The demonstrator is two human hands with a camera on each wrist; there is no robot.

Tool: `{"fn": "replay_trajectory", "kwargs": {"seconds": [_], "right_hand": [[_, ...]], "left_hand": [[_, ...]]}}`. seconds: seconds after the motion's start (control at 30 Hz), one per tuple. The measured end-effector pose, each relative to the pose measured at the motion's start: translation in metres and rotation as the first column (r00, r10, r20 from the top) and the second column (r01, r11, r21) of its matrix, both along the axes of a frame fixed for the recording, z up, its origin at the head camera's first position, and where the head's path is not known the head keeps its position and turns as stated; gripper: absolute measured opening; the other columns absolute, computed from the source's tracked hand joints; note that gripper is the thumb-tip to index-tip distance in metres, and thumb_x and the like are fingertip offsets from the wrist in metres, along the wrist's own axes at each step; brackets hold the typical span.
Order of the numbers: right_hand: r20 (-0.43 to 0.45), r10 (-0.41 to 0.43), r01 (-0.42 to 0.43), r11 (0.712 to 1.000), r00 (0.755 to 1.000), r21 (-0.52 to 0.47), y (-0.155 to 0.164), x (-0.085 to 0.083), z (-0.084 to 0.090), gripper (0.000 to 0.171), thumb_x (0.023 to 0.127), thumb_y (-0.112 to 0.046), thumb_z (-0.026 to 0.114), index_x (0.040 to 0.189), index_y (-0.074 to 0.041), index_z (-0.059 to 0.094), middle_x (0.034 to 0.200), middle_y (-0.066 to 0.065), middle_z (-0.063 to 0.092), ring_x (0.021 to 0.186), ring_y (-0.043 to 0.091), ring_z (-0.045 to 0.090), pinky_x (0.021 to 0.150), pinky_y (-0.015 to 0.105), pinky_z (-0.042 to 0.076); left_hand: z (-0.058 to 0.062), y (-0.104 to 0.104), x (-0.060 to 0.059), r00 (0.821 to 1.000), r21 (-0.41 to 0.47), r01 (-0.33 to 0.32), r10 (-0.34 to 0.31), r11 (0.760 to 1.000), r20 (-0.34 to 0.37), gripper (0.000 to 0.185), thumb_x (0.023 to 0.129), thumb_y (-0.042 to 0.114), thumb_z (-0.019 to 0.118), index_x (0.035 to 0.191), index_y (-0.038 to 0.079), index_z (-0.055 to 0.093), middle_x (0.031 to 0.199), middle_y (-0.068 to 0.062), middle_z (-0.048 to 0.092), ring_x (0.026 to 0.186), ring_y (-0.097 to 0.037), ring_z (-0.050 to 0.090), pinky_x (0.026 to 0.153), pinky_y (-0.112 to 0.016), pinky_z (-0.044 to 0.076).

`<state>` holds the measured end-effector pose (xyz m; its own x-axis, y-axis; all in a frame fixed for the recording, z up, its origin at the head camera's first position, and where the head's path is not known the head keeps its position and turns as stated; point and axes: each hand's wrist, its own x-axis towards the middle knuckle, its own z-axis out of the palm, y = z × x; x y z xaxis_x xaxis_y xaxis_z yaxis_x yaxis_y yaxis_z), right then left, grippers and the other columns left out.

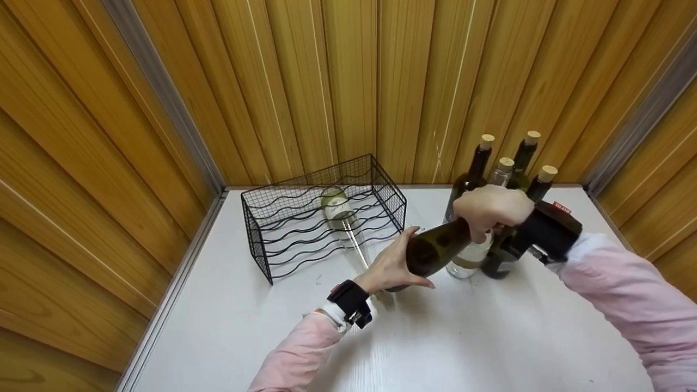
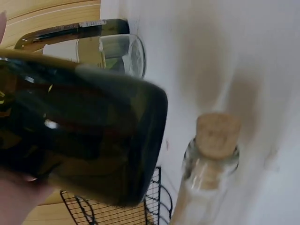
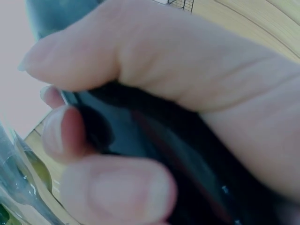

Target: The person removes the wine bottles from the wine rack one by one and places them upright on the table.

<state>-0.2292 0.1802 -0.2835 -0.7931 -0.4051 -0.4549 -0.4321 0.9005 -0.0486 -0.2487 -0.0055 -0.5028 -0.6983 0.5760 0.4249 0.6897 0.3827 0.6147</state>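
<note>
A dark green wine bottle (image 1: 441,247) is tilted above the table, base toward the lower left. My right hand (image 1: 493,209) grips it by the neck; in the right wrist view the thumb and fingers (image 3: 117,192) curl round dark glass. My left hand (image 1: 389,267) is at the bottle's lower body, thumb and fingers spread straight on either side. In the left wrist view the bottle's base (image 2: 136,145) fills the left part. A corked, pale glass bottle (image 1: 337,209) lies in the black wire wine rack (image 1: 264,261), its neck pointing toward me, partly behind my left hand.
Several corked bottles stand at the back right: a dark one (image 1: 479,160), a clear one (image 1: 465,264) with a pale label, and others behind my right hand. Wood-patterned walls (image 1: 348,81) close off the back and sides of the white table (image 1: 463,348).
</note>
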Motion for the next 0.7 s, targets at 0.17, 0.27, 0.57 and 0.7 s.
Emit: {"fn": "replay_trajectory", "kwargs": {"seconds": [0.17, 0.27, 0.57, 0.7], "right_hand": [[0.003, 0.019, -0.019, 1.0, 1.0, -0.024, 0.0004, -0.0002, 0.0007, 0.025, 0.055, 0.006, 0.066, 0.071, -0.012, 0.06, 0.064, 0.004, 0.053, 0.05, 0.019, 0.049, 0.039, 0.024, 0.038], [0.0, 0.042, -0.042, 0.998, 0.999, -0.035, 0.0013, -0.0004, 0.0007, 0.025, 0.054, 0.006, 0.067, 0.071, -0.013, 0.061, 0.064, 0.003, 0.053, 0.051, 0.018, 0.048, 0.04, 0.024, 0.038], [0.007, 0.05, -0.049, 0.999, 0.999, -0.02, 0.0022, -0.0006, 0.0011, 0.025, 0.056, 0.004, 0.068, 0.073, -0.012, 0.061, 0.065, 0.002, 0.053, 0.05, 0.018, 0.05, 0.04, 0.024, 0.039], [0.068, 0.022, -0.02, 1.0, 0.997, -0.024, 0.0, -0.0001, -0.0017, 0.024, 0.061, -0.005, 0.075, 0.078, -0.012, 0.061, 0.065, 0.003, 0.055, 0.051, 0.019, 0.054, 0.042, 0.026, 0.043]], "left_hand": [[-0.0051, 0.0021, 0.0028, 0.999, 0.081, -0.031, 0.034, 0.996, -0.042, 0.086, 0.055, 0.033, 0.084, 0.124, 0.013, 0.036, 0.106, 0.004, 0.05, 0.092, -0.007, 0.049, 0.078, -0.019, 0.04], [-0.0051, 0.0017, 0.0042, 0.997, 0.094, -0.045, 0.052, 0.994, -0.064, 0.083, 0.055, 0.034, 0.082, 0.122, 0.012, 0.038, 0.103, 0.004, 0.05, 0.09, -0.007, 0.049, 0.076, -0.018, 0.04], [-0.0013, -0.0014, 0.006, 0.988, 0.08, -0.066, 0.076, 0.995, -0.134, 0.084, 0.054, 0.035, 0.08, 0.124, 0.008, 0.041, 0.108, 0.002, 0.052, 0.093, -0.007, 0.048, 0.079, -0.018, 0.039], [-0.0011, -0.005, 0.0071, 0.985, 0.069, -0.063, 0.073, 0.996, -0.155, 0.083, 0.054, 0.036, 0.079, 0.123, 0.007, 0.041, 0.107, 0.001, 0.051, 0.092, -0.008, 0.048, 0.079, -0.017, 0.04]]}}
